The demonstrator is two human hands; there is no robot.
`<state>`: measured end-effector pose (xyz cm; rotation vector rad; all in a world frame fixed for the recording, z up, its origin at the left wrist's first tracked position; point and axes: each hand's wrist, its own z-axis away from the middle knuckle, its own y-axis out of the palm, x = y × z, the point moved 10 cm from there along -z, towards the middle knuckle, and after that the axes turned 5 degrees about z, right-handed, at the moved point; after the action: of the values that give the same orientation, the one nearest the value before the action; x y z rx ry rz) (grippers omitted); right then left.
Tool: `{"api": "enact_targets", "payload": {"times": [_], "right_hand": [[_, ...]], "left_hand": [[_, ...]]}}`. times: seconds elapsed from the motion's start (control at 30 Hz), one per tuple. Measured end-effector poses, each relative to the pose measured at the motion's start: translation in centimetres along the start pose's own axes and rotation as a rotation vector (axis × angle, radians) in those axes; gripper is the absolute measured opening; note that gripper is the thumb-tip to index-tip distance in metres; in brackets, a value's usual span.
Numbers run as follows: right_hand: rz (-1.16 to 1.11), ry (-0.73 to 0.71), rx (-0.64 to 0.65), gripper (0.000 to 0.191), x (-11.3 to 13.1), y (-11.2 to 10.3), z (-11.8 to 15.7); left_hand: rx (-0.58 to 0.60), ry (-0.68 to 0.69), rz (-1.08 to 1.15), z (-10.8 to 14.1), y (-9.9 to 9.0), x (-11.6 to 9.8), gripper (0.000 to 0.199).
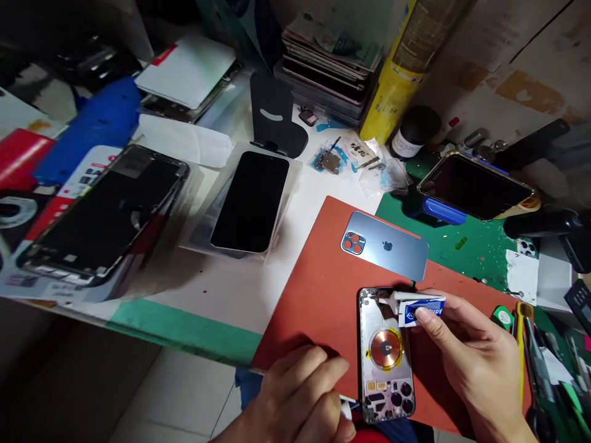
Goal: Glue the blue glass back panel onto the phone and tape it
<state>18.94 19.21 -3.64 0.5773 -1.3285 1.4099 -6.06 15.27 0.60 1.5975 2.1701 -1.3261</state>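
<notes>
An opened phone body point(385, 394) lies back side up, with a round copper charging coil point(386, 349) in its middle and the camera lenses toward me. My right hand point(480, 357) pinches a white and blue adhesive tube point(422, 309), its nozzle pointing left over the phone's far end. My left hand point(305, 394) is closed beside the phone's near left edge. Some small white thing point(346, 403) shows under its fingers, mostly hidden. Beyond the phone a blue back glass point(392, 246) with camera cutouts rests on the orange mat point(309, 295).
Left of the mat lie a black phone screen point(252, 200) on plastic sleeves and a larger disassembled screen point(106, 215). A propped phone point(475, 184) stands at the back right. A yellow can point(392, 92) is behind; tools, including a yellow brush point(523, 326), crowd the right.
</notes>
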Motion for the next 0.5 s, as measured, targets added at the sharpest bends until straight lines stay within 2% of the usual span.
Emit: {"api": "enact_targets", "payload": {"times": [0.2,0.5], "right_hand": [[0.168,-0.072,-0.038,0.023,1.3,0.0,0.0],[0.27,-0.149,-0.019,0.02,3.4,1.1,-0.4]], "left_hand": [[0.003,0.022,0.042,-0.1,0.7,0.3,0.035],[0.101,0.038,0.009,1.6,2.8,0.3,0.015]]}}
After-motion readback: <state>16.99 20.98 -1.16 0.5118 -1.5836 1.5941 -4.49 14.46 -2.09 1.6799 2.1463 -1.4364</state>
